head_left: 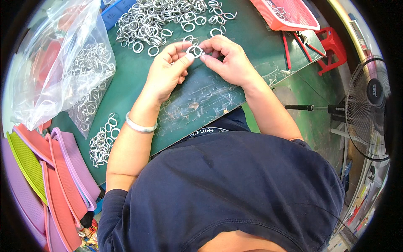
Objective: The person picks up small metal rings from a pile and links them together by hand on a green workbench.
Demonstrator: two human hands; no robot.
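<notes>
Between my two hands, above the green tabletop point(197, 94), is a silver metal ring point(195, 51). My left hand point(170, 67) pinches it between thumb and fingers on its left side. From the right, the thumb and index finger of my right hand point(224, 59) close on the ring's edge; a small part there is mostly hidden by the fingertips. Just beyond my fingers lie a few loose rings point(190, 40). A large heap of similar rings point(155, 19) spreads across the far side of the table.
A clear plastic bag point(90, 67) of rings stands at left, near a smaller ring pile point(100, 145). Stacked plastic baskets point(63, 176) sit at lower left. Far right are a pink basket point(294, 17), red-handled pliers point(286, 50), a red stool point(333, 50) and a fan point(369, 105).
</notes>
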